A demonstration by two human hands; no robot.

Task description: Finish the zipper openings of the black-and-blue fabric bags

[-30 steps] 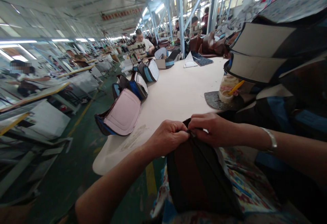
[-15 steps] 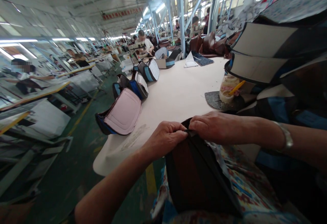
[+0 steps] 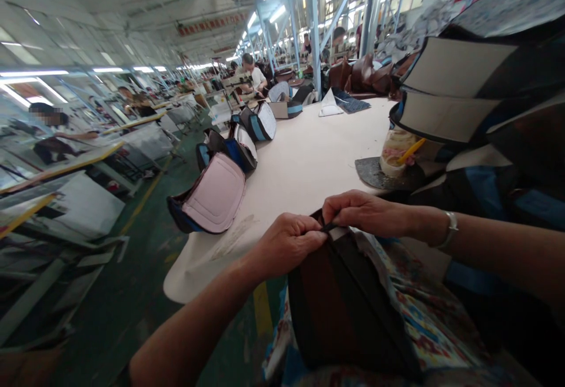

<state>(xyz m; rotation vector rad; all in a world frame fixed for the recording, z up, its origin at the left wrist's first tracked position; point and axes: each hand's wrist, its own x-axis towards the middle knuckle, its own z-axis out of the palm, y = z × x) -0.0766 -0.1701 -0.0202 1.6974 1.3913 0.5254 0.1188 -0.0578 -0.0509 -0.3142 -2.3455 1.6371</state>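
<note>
A dark bag piece (image 3: pixel 348 304), black with a brown band, rests over my lap against a flowered apron (image 3: pixel 435 310). My left hand (image 3: pixel 289 240) pinches its upper edge between thumb and fingers. Close beside it, my right hand (image 3: pixel 357 210) grips the same edge, fingers closed and a bracelet on the wrist. A small pale patch (image 3: pixel 339 233) shows just under the right fingers. What lies right between the fingertips is hidden.
The pale table (image 3: pixel 304 157) carries several unfinished bags (image 3: pixel 216 192) along its left side. At right, a jar with a yellow-handled tool (image 3: pixel 392 154) stands on a dark pad (image 3: pixel 368 173) beside stacked bag pieces (image 3: pixel 459 69). Co-workers sit farther back.
My right hand has shifted slightly left and its wrist has dropped, uncovering the pale patch at the edge. My left hand keeps its pinch, nearly in place.
</note>
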